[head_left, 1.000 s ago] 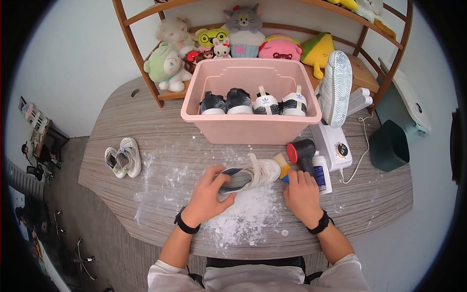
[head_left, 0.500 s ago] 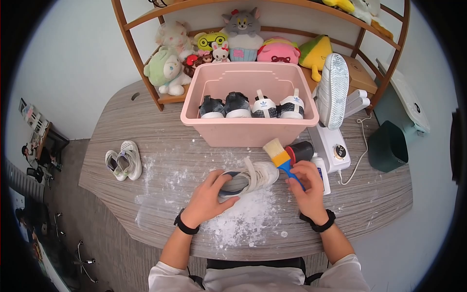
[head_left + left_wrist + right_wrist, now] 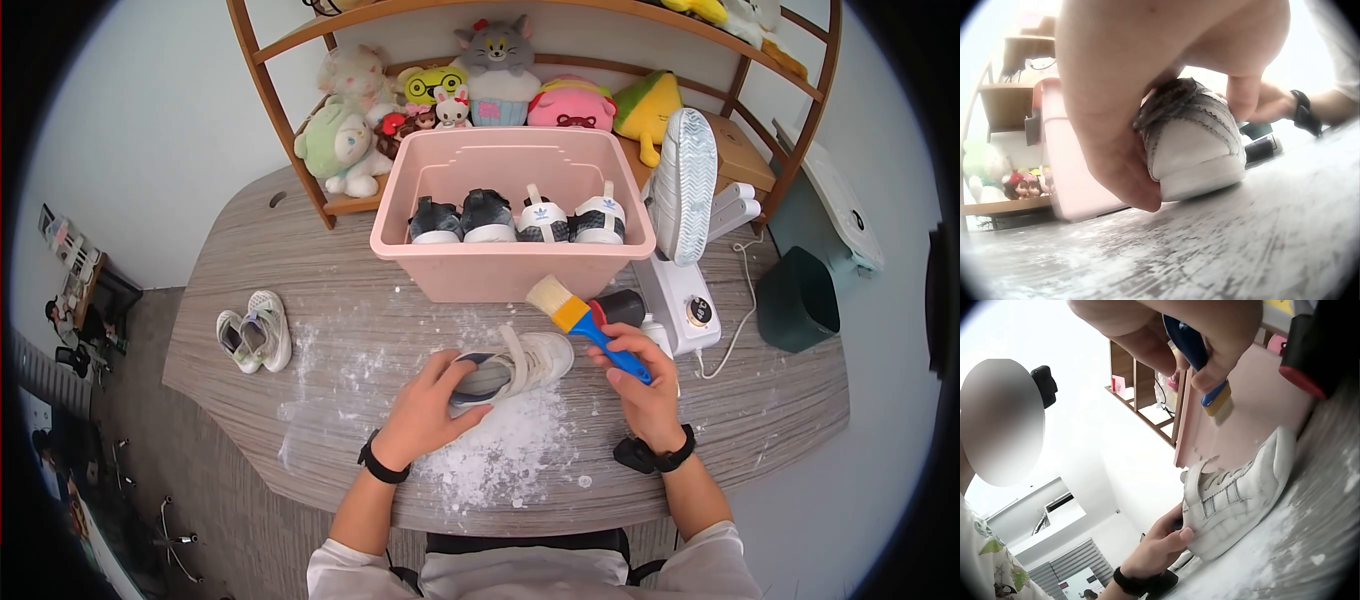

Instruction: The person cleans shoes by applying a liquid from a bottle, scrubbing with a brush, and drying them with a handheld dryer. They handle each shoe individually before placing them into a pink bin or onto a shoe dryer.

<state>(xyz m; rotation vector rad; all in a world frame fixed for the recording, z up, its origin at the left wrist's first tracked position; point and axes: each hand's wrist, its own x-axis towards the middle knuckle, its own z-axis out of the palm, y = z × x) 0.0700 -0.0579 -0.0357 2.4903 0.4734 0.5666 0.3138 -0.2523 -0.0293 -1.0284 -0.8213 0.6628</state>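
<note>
A white shoe (image 3: 540, 362) lies on its sole on the powder-dusted table, its toe pointing right in the head view. My left hand (image 3: 425, 410) grips its heel end, fingers at the opening; the left wrist view shows the heel (image 3: 1194, 150) between fingers and thumb. My right hand (image 3: 645, 395) pinches the blue handle of a brush (image 3: 610, 345), raised above and right of the toe. The brush's pale bristles (image 3: 549, 295) point up and left, apart from the shoe. In the right wrist view the brush (image 3: 1213, 400) hangs above the shoe (image 3: 1235, 503).
Behind stands a pink bin (image 3: 510, 275) holding several shoes. A black and red device (image 3: 620, 308), a partly hidden bottle and a white dryer (image 3: 685, 300) bearing a shoe are at the right. Small shoes (image 3: 255, 332) sit at the left. White powder (image 3: 500, 455) lies in front.
My right hand has lifted the brush from beside the toe and turned its bristles up and to the left. The left hand and the shoe stay nearly still.
</note>
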